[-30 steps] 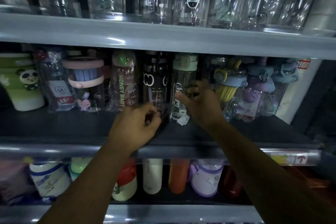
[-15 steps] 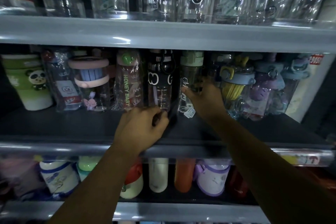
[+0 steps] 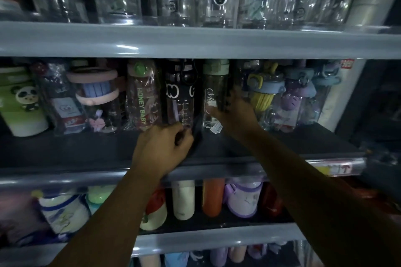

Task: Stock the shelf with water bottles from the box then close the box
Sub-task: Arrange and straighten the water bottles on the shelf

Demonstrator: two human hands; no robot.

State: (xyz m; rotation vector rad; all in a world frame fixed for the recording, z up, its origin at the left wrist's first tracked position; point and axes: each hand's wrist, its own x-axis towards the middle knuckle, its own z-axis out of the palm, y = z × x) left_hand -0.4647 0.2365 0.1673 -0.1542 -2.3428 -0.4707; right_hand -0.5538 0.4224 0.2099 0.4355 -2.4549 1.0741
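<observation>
One clear bottle [image 3: 213, 84] gripped by right hand [image 3: 236, 115]; left hand [image 3: 160, 149] curled beside, hold unclear

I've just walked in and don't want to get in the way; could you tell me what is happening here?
A person is arranging bottles on the middle shelf. The right hand grips the green-lidded clear bottle, which stands upright in the row. The left hand is curled at the base of the black bottle beside it; whether it holds anything is too dark to tell.

Dim, bluish light; glare on shelf edges [image 3: 195, 41]; blurred, bowed corners.
</observation>
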